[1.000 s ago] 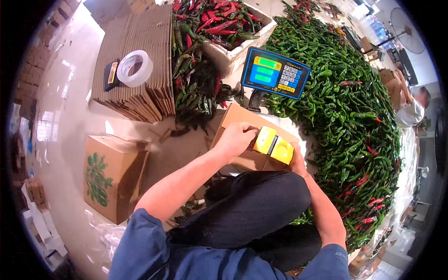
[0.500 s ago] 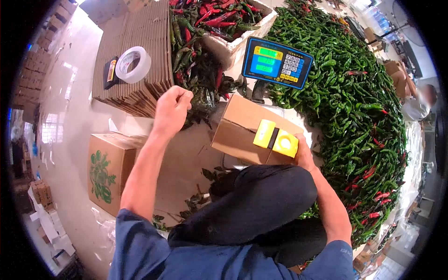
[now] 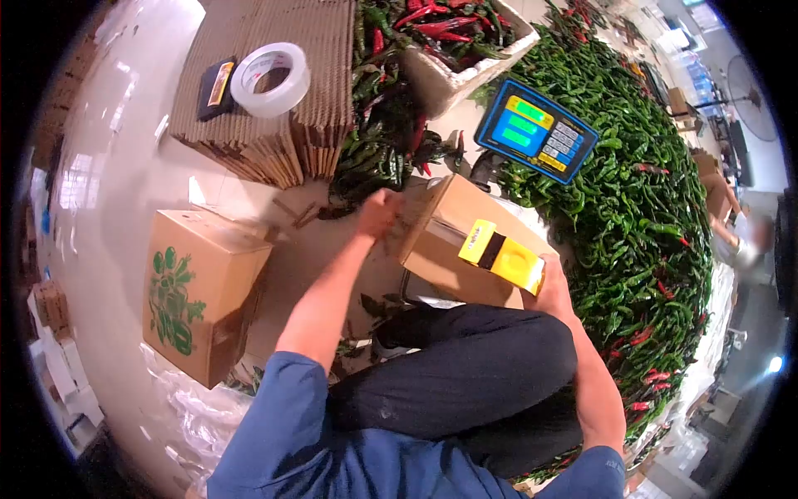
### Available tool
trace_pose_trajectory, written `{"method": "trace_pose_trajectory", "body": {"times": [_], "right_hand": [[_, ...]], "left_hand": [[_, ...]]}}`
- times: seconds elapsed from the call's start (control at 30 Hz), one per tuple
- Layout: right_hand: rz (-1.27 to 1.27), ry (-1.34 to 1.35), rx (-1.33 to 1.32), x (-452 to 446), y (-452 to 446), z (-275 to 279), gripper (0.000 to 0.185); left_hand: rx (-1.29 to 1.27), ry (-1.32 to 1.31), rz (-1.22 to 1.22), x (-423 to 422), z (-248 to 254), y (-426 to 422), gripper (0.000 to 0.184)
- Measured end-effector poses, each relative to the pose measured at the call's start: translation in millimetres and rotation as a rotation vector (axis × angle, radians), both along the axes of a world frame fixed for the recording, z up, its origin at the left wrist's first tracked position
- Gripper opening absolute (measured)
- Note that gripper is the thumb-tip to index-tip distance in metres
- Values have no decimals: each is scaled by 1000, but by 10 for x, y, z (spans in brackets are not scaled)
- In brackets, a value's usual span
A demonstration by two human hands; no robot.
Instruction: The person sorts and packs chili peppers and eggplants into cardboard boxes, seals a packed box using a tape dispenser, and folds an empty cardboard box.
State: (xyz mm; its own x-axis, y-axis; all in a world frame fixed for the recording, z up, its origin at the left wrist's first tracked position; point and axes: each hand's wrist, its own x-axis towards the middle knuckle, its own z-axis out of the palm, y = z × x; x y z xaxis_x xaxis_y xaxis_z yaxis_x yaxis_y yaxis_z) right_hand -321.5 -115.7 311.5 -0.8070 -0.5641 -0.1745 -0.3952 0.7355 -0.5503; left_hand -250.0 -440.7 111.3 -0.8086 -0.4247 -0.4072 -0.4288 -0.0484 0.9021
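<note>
A closed brown carton (image 3: pixel 482 206) lies tilted in front of my knees, on or against the scale. My right hand (image 3: pixel 552 284) grips a yellow tape dispenser (image 3: pixel 519 266) with a black band, resting against the carton's near side. My left hand (image 3: pixel 381 214) is at the carton's left end, fingers curled closed; whether anything is between them is hidden. Just behind the carton stands the scale's blue display (image 3: pixel 534 133) with lit green readouts and a keypad.
Flattened cardboard (image 3: pixel 324 91) is stacked at the back left, bearing a clear tape roll (image 3: pixel 298 83) and a dark small item (image 3: pixel 214 90). A printed carton (image 3: pixel 220 308) stands left. Green peppers (image 3: pixel 632 241) heap right; a foam box (image 3: pixel 449 83) holds red ones. Another person (image 3: pixel 736 233) is far right.
My left hand has moved right and down, from above the floor near the cardboard stack to the carton's left end. The dispenser has tilted slightly in my right hand. The view has shifted.
</note>
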Motion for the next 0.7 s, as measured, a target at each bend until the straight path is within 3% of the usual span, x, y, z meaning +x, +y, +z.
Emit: {"method": "trace_pose_trajectory", "body": {"times": [0.03, 0.13, 0.23, 0.33, 0.4, 0.47, 0.5, 0.57, 0.63, 0.7], "right_hand": [[-8, 3, 6, 1, -29, -11, 40], [-33, 24, 29, -14, 48, -89, 40], [15, 72, -14, -23, 86, -158, 40], [35, 111, -65, -18, 81, -178, 48], [24, 135, -6, -18, 173, -233, 54], [4, 141, -15, 0, 149, -251, 54], [11, 129, -38, 0, 129, -246, 53], [20, 113, -85, -12, 109, -217, 53], [-10, 59, -93, 8, 191, -229, 47], [3, 50, -134, -75, 261, -340, 46]], "left_hand": [[76, -75, 10, -6, -24, 146, 36], [-408, 307, -52, 3, -467, 401, 37], [-259, -16, -131, -12, -326, 319, 40], [-273, -402, -407, 91, -334, 175, 54], [43, -184, -208, 44, -368, 134, 61], [390, 184, -44, -57, 37, 133, 70], [578, 447, 31, -164, 577, 152, 74], [611, 687, -151, -267, 896, 248, 66], [509, 471, -201, -410, 797, 430, 74], [697, 263, -118, -259, 779, 423, 73]]}}
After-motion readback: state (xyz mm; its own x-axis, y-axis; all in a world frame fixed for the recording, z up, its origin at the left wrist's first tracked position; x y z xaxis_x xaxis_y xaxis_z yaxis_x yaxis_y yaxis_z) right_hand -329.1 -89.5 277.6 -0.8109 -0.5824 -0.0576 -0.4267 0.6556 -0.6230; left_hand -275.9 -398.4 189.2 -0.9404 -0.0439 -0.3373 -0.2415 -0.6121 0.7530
